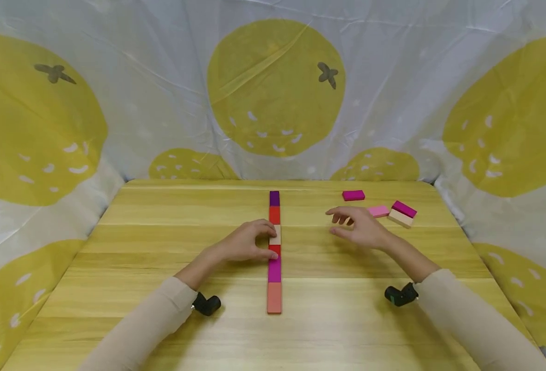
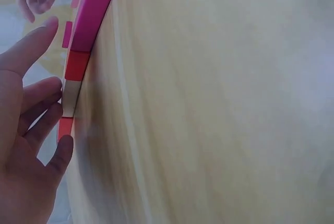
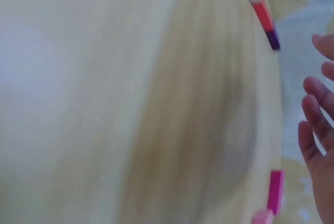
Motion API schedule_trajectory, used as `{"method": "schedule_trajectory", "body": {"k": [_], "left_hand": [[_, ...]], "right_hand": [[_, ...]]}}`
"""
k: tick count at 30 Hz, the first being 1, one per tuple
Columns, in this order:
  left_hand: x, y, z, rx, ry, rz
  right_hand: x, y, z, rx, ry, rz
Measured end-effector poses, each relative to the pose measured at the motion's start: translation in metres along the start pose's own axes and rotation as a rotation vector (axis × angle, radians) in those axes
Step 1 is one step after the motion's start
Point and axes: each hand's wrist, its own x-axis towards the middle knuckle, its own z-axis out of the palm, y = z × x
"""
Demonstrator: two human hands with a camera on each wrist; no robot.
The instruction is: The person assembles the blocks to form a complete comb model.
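Observation:
A straight row of coloured blocks [image 1: 274,298] runs away from me at the table's middle: salmon nearest, then magenta, red, cream, red and purple at the far end. My left hand [image 1: 247,241] lies at the row's left side. Its fingers are loosely bent by the cream block [image 2: 71,97], and its thumb is over the edge between the red and magenta blocks; whether they touch is hard to tell. Held above the table to the right of the row, my right hand [image 1: 363,226] has relaxed, spread fingers and nothing in them. Beyond it is a pink block [image 1: 378,211], partly hidden.
Loose blocks lie at the far right: a magenta block [image 1: 354,195], another magenta block [image 1: 404,208] and a cream block [image 1: 400,218] against it. Wooden tabletop [image 1: 328,319] surrounds the row. A white curtain [image 1: 161,93] with yellow fruit prints hangs behind the table's far edge.

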Motion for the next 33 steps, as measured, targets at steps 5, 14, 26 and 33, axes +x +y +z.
{"method": "schedule_trajectory", "body": {"k": [5,14,26,33], "left_hand": [[0.005,-0.005,-0.005,-0.034,0.048,-0.007],[0.031,-0.019,-0.02,-0.034,0.167,-0.125],[0.053,-0.032,-0.02,0.137,0.091,-0.217],[0.057,-0.032,-0.02,0.16,0.046,-0.227]], "right_hand": [[0.017,0.02,-0.027,-0.051,0.024,0.102],[0.031,0.049,-0.053,-0.153,-0.007,0.266],[0.028,0.079,-0.045,-0.25,-0.058,0.253],[0.027,0.087,-0.038,-0.271,-0.028,0.29]]}}
